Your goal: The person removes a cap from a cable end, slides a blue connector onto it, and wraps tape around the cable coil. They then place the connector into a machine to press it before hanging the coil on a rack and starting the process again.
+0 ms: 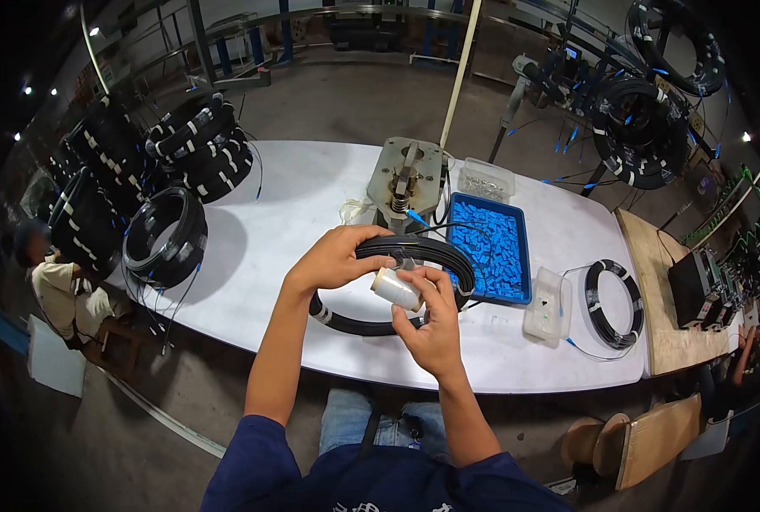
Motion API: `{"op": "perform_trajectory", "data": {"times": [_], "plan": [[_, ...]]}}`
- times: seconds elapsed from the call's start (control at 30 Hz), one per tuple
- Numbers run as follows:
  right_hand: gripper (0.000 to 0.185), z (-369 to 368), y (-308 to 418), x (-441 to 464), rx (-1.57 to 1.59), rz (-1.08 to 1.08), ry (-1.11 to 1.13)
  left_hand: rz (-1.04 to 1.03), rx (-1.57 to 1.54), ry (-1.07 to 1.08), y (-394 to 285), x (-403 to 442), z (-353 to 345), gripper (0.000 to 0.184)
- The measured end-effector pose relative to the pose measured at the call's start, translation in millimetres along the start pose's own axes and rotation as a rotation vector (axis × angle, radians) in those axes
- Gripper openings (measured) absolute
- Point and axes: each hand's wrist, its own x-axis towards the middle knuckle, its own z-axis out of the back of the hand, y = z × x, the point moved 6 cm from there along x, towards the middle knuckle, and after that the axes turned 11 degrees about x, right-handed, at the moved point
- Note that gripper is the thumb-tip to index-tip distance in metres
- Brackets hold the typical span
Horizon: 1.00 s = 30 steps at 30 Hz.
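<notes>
My left hand (337, 258) is closed round the upper left part of a black cable coil (431, 249), whose near side rests low over the white table. In my right hand (431, 320) is a small roll of clear film (397, 288), held between thumb and fingers at the coil's inner edge. A bit of film shows between the roll and the coil. Just beyond the coil stands a metal press (405, 179), with a blue connector (416, 218) on a cable in front of it.
On the white table (311, 175) are a blue tray (527, 256) of blue parts, clear boxes (548, 317) and another coil (597, 303). Stacked coils (196, 145) stand at the left. One person (64, 290) sits at far left; another's arm (745, 354) shows at far right.
</notes>
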Motion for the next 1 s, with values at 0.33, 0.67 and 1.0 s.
{"op": "perform_trajectory", "data": {"times": [0.33, 0.67, 1.0], "plan": [[0.039, 3.2, -18.8, -8.9, 0.194, -0.165, 0.001, 0.025, -0.070, 0.062, 8.5, -1.5, 2.3, 0.040], [0.041, -6.8, -75.1, 3.2, 0.513, -0.478, 0.288, 0.125, -0.263, 0.174, 5.9, 1.5, 0.4, 0.042], [0.027, -11.2, -101.8, 23.8, 0.344, -0.334, 0.059, -0.035, 0.211, 0.014, -11.8, 0.9, 2.1, 0.059]]}}
